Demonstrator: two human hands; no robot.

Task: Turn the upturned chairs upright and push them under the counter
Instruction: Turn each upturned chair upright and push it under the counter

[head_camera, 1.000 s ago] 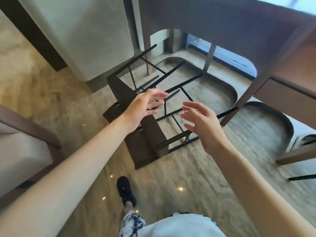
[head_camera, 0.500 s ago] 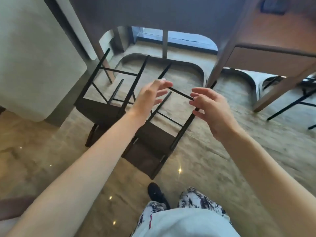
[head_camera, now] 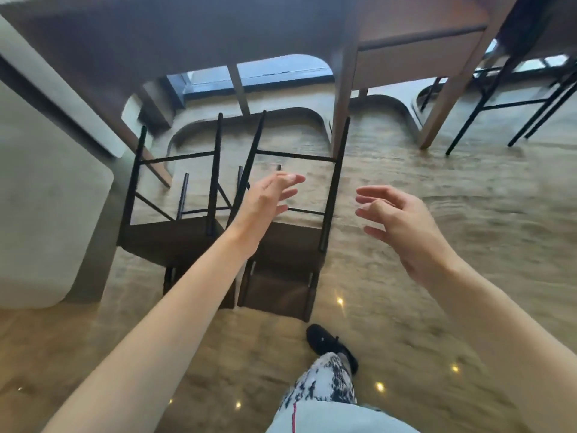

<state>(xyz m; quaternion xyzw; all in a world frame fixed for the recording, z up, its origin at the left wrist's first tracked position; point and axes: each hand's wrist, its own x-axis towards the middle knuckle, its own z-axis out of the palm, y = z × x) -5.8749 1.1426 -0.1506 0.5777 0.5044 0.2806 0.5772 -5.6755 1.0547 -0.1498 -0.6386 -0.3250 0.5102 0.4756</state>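
Two upturned chairs lie side by side at the centre of the frame, seats on the floor [head_camera: 437, 260] and black legs pointing up and away from you toward the counter [head_camera: 187, 42] across the top. The right chair [head_camera: 281, 245] is the one you are reaching for; the left chair [head_camera: 168, 235] sits just beside it, toward the left of the frame.

Your left hand [head_camera: 265, 201] is in front of the right chair's left legs, fingers straight and spread, holding nothing. Your right hand [head_camera: 396, 217] hangs to the right of that chair's right legs, fingers loosely curled, also holding nothing. Neither hand looks to touch the frame yet, though depth is hard to judge.

The legs' long axis runs from the seat up the frame, so the chair lies between your hands. The left looks nearer a leg; the right must move in leftward.

No brand, label or writing can be read anywhere.
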